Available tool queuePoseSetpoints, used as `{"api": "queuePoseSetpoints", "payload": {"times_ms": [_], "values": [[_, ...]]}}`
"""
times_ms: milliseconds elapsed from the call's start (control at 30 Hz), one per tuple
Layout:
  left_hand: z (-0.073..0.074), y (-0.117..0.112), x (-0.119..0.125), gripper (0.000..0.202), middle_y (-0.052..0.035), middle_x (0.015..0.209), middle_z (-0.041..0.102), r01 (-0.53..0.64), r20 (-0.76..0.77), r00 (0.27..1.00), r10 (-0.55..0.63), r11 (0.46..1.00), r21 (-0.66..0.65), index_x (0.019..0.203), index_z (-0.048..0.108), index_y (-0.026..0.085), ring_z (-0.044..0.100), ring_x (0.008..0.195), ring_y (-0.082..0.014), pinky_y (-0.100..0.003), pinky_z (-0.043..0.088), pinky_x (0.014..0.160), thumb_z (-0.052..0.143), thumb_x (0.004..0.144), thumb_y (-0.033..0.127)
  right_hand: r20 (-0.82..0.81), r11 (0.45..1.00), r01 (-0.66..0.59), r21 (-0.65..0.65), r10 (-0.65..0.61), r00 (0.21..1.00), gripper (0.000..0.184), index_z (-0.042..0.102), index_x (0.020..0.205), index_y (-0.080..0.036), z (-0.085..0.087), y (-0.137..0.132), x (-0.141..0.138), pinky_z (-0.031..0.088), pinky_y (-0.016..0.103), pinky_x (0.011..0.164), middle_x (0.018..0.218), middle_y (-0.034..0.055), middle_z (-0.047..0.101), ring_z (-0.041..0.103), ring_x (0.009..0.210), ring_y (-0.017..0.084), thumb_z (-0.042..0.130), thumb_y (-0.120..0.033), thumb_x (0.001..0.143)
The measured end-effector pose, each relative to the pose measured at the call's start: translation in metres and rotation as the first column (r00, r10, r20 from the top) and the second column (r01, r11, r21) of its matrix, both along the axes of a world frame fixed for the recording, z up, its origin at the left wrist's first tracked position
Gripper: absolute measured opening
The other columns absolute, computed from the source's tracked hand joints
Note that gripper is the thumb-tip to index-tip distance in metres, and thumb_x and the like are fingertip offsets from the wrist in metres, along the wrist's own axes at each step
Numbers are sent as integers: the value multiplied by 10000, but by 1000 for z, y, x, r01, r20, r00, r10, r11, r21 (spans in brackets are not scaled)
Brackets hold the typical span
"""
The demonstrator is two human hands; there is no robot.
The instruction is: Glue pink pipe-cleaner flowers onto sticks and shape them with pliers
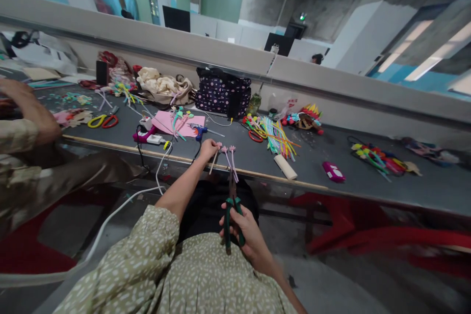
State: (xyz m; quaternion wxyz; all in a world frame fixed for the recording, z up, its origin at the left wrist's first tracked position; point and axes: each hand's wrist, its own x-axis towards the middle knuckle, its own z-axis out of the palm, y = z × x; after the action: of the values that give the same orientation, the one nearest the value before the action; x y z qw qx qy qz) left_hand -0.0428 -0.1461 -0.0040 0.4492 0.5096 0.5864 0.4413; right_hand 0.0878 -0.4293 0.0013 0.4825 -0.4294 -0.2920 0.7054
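Note:
My right hand [245, 228] is wrapped around the green handles of a pair of pliers [231, 201], whose jaws point away from me at the table's front edge. The jaws overlap the lower stems of the pink pipe-cleaner pieces; whether they grip one I cannot tell. At the table edge my left hand [209, 149] has its fingers closed on a pink flower-topped pipe cleaner [219, 145] with a pale stem below. Just right of it lie two similar pink pipe cleaners [233, 157], their flower-like tips on the dark table [316, 152].
A blue glue gun [199, 131] and a pink sheet [162, 120] are left of my hands. To the right are a bundle of coloured pipe cleaners [281, 137], red-handled scissors [255, 136], a cream block [285, 167] and a magenta case [333, 171]. Another person's arm [40, 113] rests at the left.

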Motion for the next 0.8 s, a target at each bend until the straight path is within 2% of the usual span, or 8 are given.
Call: {"api": "queuePoseSetpoints", "payload": {"times_ms": [167, 300, 367, 433, 500, 633, 800], "values": [[-3, -25, 4, 140, -69, 771, 682, 42, -273, 962, -9, 992, 116, 641, 599, 188, 624, 846, -218, -271, 398, 719, 704, 712, 246, -10, 1000, 8, 8, -8, 1000, 499, 615, 1062, -141, -1, 0, 1, 505, 233, 474, 695, 44, 699, 649, 478, 149, 737, -520, 761], [-4, -42, 21, 251, -139, 873, 705, 73, -414, 910, -14, 989, 128, 701, 657, 185, 611, 1027, -297, -320, 404, 810, 627, 800, 413, -5, 1000, -12, 8, 12, 1000, 491, 610, 1070, -140, -1, 0, 1, 487, 223, 459, 696, 43, 697, 639, 462, 142, 725, -516, 776], [-3, -44, 30, 372, -181, 923, 704, 115, -600, 799, -21, 986, 119, 750, 675, 169, 599, 1065, -324, -356, 412, 850, 553, 837, 510, 2, 1000, -13, -4, 13, 1000, 497, 606, 1082, -143, -1, -1, 1, 481, 221, 455, 705, 44, 699, 644, 475, 146, 722, -519, 778], [-3, -43, 36, 401, -196, 941, 700, 130, -678, 734, -38, 988, 86, 768, 680, 160, 595, 1078, -335, -376, 417, 875, 548, 829, 533, 8, 1000, -6, -14, 7, 1000, 507, 609, 1078, -143, -1, -2, 2, 478, 222, 455, 705, 45, 699, 647, 484, 150, 727, -528, 769], [-3, -41, 39, 334, -194, 946, 699, 123, -672, 739, -46, 990, 67, 761, 676, 161, 595, 1085, -334, -383, 417, 889, 586, 809, 480, 12, 1000, 3, -19, -3, 1000, 520, 616, 1061, -140, -1, -2, 3, 483, 229, 460, 693, 44, 696, 645, 482, 152, 739, -539, 751], [-6, -36, 36, 164, -175, 918, 705, 98, -604, 796, -37, 993, 69, 709, 660, 172, 620, 1041, -323, -381, 419, 865, 613, 778, 313, 13, 1000, 12, -13, -12, 1000, 520, 620, 1054, -139, -3, -2, 3, 505, 239, 478, 678, 38, 689, 644, 486, 151, 744, -539, 745], [-2, -34, 24, 203, -99, 731, 692, 72, -473, 881, -20, 993, 93, 607, 633, 181, 662, 859, -275, -320, 430, 733, 607, 768, 301, 9, 1000, -12, -18, 12, 1000, 507, 610, 1079, -139, -5, -2, 1, 513, 238, 481, 696, 44, 699, 644, 478, 145, 727, -525, 771]]}}
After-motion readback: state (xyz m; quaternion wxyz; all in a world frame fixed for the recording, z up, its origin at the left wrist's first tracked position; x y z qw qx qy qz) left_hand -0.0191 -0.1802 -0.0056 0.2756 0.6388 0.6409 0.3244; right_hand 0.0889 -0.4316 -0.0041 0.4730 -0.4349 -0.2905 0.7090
